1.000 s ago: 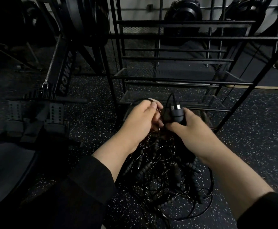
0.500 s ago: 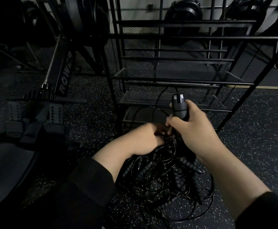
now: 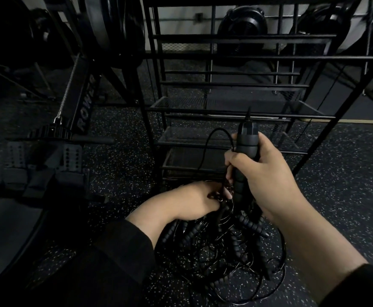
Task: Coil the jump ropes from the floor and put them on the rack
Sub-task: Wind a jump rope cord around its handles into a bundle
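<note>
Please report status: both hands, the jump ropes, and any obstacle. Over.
Right hand grips one rope handle upright. Left hand pinches cable at the tangled jump ropes on the floor. None on the rack. Tangle is the obstacle.

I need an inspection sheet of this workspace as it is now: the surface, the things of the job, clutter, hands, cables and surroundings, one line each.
Surface: dark speckled floor.
Job's things: tangled pile of jump ropes on the floor; black wire rack behind it, no rope seen on its shelves.
Clutter: nothing seen.
Grippers: right hand grips one jump rope handle upright above the pile; left hand reaches into the pile, fingers curled on something there, what exactly is unclear.
Cables: thin rope cable loops from the handle's top down to the pile.
Surroundings: rowing machine on the left; fan behind the rack.
</note>
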Motion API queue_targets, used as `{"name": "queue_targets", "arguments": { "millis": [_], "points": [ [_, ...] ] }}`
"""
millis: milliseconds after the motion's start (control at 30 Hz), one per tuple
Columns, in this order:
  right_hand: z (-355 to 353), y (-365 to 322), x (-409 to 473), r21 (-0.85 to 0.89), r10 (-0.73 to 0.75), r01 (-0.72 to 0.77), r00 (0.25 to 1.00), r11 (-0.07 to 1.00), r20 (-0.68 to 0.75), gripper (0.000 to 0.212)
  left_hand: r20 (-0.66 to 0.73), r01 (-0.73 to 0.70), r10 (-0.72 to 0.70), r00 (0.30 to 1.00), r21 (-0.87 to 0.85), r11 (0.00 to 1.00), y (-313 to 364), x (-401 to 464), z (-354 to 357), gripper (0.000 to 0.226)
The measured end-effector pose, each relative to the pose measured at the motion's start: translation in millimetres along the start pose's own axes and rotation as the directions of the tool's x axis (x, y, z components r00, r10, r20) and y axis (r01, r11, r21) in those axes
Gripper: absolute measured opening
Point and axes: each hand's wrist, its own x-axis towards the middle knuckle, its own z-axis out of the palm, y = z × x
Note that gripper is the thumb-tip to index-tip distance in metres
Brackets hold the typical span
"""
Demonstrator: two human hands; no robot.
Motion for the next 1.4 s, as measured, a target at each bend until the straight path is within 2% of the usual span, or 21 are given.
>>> {"name": "queue_targets", "arguments": {
  "millis": [100, 200, 300, 467, 533, 600, 667, 767, 867, 933, 1033, 1167, 1300, 1367, 1400],
  "points": [
    [-0.4, -2.3, -0.7, -0.003, -0.011, 0.011, 1.000, 1.000, -0.001, 0.020, 0.001, -0.001, 0.001, 1.000, 0.067, 0.998, 0.4, 0.8, 3.2, 0.020],
    [0.2, -3.7, -1.6, 0.022, -0.001, 0.001, 1.000, 1.000, 0.027, 0.021, -0.124, -0.012, 0.017, 0.992, 0.042, 0.999, -2.5, 7.1, 7.7, 0.020],
    [-3.3, -6.8, -1.7, 0.022, -0.002, 0.001, 0.999, 1.000, 0.048, 0.020, -0.249, 0.034, -0.046, 0.967, -0.054, 0.998, -0.6, 8.9, 4.8, 0.023],
    [-20.9, 3.2, 1.0, -0.366, 0.078, -0.043, 0.994, 0.929, 0.080, 0.014, -0.473, -0.051, -0.130, 0.871, -0.351, 0.935, 8.8, -1.0, -6.5, 0.024],
    [-23.7, 7.3, -0.6, -0.442, 0.137, -0.082, 0.986, 0.893, 0.095, 0.016, -0.520, -0.120, -0.220, 0.825, -0.542, 0.832, 20.9, -6.2, -6.5, 0.026],
    [-22.6, 8.6, -2.6, -0.437, 0.176, -0.112, 0.978, 0.893, 0.110, 0.014, -0.508, -0.198, -0.353, 0.786, -0.748, 0.633, 36.9, -11.1, -5.8, 0.027],
    [-21.7, 9.3, -3.3, -0.426, 0.174, -0.107, 0.977, 0.898, 0.123, 0.010, -0.486, -0.281, -0.432, 0.760, -0.845, 0.456, 50.6, -13.3, -5.3, 0.030],
    [-21.5, 8.1, -4.4, -0.385, 0.140, -0.067, 0.977, 0.920, 0.164, 0.010, -0.477, -0.307, -0.483, 0.734, -0.868, 0.390, 59.2, -15.2, -3.1, 0.033],
    [-22.6, 7.7, -8.1, -0.317, 0.098, -0.015, 0.965, 0.948, 0.245, 0.017, -0.437, -0.313, -0.468, 0.768, -0.894, 0.321, 58.7, -13.8, -0.3, 0.024],
    [-21.3, 7.1, -10.7, -0.349, 0.056, 0.046, 0.960, 0.936, 0.275, 0.024, -0.408, -0.317, -0.467, 0.784, -0.911, 0.264, 60.0, -11.9, 3.3, 0.019],
    [-20.2, 13.0, -8.7, -0.404, 0.057, 0.059, 0.961, 0.913, 0.271, 0.026, -0.406, -0.338, -0.481, 0.777, -0.914, 0.225, 66.1, -6.3, 8.4, 0.018],
    [-23.7, 17.6, -6.4, -0.417, 0.115, 0.009, 0.956, 0.909, 0.270, 0.051, -0.427, -0.380, -0.477, 0.768, -0.904, 0.198, 69.3, 3.7, 11.2, 0.019],
    [-26.9, 13.4, -3.0, -0.279, 0.143, -0.061, 0.949, 0.958, 0.283, 0.046, -0.393, -0.365, -0.441, 0.807, -0.919, 0.151, 67.8, 8.1, 9.1, 0.026],
    [-27.7, 11.7, -2.0, -0.183, 0.194, -0.140, 0.926, 0.973, 0.323, 0.045, -0.344, -0.327, -0.386, 0.856, -0.938, 0.113, 64.3, 6.5, 3.0, 0.034],
    [-27.5, 10.5, -1.8, -0.175, 0.211, -0.159, 0.919, 0.972, 0.332, 0.045, -0.325, -0.299, -0.350, 0.879, -0.946, 0.127, 61.5, 5.2, -0.9, 0.038]
  ]
}}
